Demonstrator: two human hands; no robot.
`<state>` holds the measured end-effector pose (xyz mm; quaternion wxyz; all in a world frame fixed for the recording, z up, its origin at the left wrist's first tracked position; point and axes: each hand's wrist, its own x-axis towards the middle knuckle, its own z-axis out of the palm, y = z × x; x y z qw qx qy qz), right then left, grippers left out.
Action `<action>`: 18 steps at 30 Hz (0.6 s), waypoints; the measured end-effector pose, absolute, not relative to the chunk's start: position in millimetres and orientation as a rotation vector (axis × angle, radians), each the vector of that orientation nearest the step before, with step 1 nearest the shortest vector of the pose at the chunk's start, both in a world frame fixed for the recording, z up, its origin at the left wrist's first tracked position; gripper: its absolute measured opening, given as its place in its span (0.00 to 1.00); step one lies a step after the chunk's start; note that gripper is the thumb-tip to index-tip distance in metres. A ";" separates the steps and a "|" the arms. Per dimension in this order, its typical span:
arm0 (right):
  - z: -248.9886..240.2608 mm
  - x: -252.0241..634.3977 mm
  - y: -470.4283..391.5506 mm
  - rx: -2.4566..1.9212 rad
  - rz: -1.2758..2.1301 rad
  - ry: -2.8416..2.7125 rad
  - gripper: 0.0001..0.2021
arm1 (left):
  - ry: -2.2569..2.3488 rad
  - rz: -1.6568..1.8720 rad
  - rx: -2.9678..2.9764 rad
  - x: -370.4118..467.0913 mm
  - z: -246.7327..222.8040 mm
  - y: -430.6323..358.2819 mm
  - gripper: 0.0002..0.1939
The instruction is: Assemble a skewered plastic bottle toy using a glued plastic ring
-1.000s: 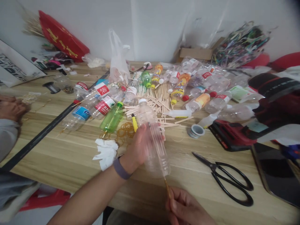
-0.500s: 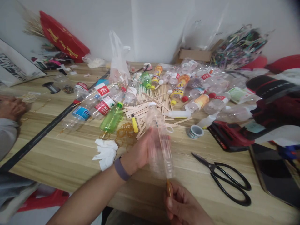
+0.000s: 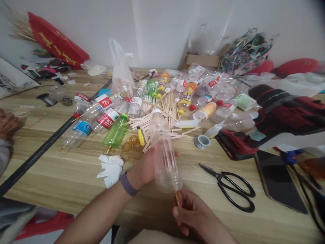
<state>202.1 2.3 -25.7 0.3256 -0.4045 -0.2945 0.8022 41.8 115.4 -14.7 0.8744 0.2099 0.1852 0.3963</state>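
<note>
Over the near middle of the table (image 3: 83,176) there's a clear plastic bottle (image 3: 160,130), cap end pointing to the far side and base toward the wearer. The left hand (image 3: 147,166) is wrapped round its body, with fingertips showing past the right side. The right hand (image 3: 189,210), just off the base, has thumb and fingers pinching an amber strip (image 3: 177,197), maybe a rubber band, can't say for sure. Pale thin sticks (image 3: 169,154) run lengthwise along the bottle, but I honestly can't tell if they're inside or outside the wall. My guess is it's super light, thin-walled and a bit slick, so it'd dent if you squeeze hard; I'd cup it round the middle and go easy, and hold the strip right by the base since it looks stretchy. No liquid that I can see in this one. As for other containers, the green bottle (image 3: 116,132) to the left has what looks like a stick through it, the little jar (image 3: 63,96) on the far left has some small brownish bits at the bottom, and I can't make out what's in the white bag (image 3: 120,69) or the cardboard box (image 3: 202,60) at the far side.
</note>
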 end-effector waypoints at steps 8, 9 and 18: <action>-15.8 198.4 37.2 -1.018 2.261 -0.842 0.26 | 0.421 0.931 0.326 35.8 -11.1 128.7 0.20; -14.4 197.2 41.0 -1.043 2.245 -0.862 0.25 | 0.442 0.948 0.325 34.6 -10.3 130.7 0.19; -13.5 191.1 56.1 -1.147 2.279 -0.975 0.28 | 0.569 1.018 0.226 29.8 -10.9 138.7 0.17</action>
